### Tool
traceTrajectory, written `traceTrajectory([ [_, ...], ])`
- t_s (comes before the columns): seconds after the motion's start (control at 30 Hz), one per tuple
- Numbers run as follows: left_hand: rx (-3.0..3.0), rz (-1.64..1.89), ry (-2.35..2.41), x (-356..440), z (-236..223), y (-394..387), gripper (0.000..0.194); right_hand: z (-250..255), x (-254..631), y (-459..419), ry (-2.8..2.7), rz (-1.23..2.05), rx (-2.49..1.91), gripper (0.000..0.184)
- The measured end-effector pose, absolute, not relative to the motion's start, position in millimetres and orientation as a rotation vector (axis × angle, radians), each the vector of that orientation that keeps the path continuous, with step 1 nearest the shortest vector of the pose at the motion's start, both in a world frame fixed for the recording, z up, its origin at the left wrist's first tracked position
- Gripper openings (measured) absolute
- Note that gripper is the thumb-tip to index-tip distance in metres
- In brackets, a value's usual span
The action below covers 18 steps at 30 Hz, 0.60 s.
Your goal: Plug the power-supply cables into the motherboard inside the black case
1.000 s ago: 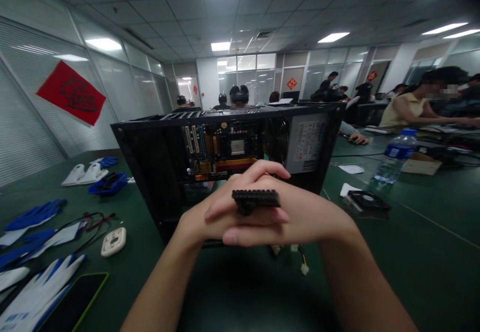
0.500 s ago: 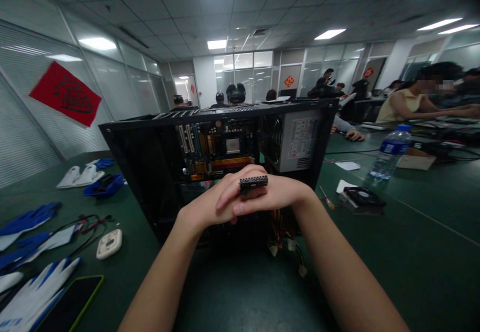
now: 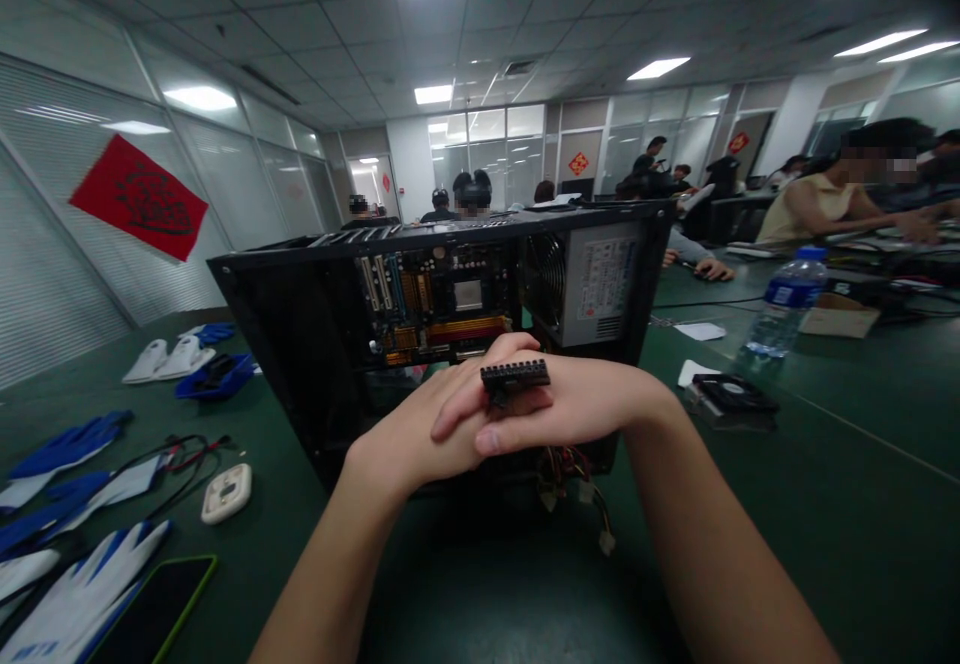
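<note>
The left hand (image 3: 420, 424) and right hand (image 3: 577, 404) overlap before the open computer case (image 3: 270, 344), fingers loosely curled together. A black multi-pin connector (image 3: 515, 375) sits between them; which fingers grip it I cannot tell. The hands partly block the case's lower interior.

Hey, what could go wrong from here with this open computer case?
The black connector sits among the overlapping fingers of the left hand and right hand, so it might slip. The motherboard is exposed behind them and could get knocked. Loose cable ends below the case might snag.
</note>
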<state>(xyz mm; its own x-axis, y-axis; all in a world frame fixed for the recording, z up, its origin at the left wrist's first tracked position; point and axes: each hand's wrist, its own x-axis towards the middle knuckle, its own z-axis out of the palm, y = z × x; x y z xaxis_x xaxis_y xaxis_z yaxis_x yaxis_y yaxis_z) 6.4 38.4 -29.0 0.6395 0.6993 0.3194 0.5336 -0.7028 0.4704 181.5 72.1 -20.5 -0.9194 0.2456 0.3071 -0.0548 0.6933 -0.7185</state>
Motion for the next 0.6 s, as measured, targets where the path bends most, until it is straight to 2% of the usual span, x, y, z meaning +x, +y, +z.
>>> traceTrajectory([
  [0.23, 2.629, 0.630, 1.209, 13, -21, 24, 0.029, -20, 185, 64, -2.468, 1.320, -0.139, 0.029],
  [0.43, 2.694, 0.552, 1.249, 20, -18, 14, 0.028, -14, 195, 59, -2.524, 1.218, -0.091, 0.033],
  [0.6, 2.759, 0.451, 1.153, 30, -21, 15, 0.021, -5, 210, 56, -2.664, 1.072, 0.020, 0.051],
])
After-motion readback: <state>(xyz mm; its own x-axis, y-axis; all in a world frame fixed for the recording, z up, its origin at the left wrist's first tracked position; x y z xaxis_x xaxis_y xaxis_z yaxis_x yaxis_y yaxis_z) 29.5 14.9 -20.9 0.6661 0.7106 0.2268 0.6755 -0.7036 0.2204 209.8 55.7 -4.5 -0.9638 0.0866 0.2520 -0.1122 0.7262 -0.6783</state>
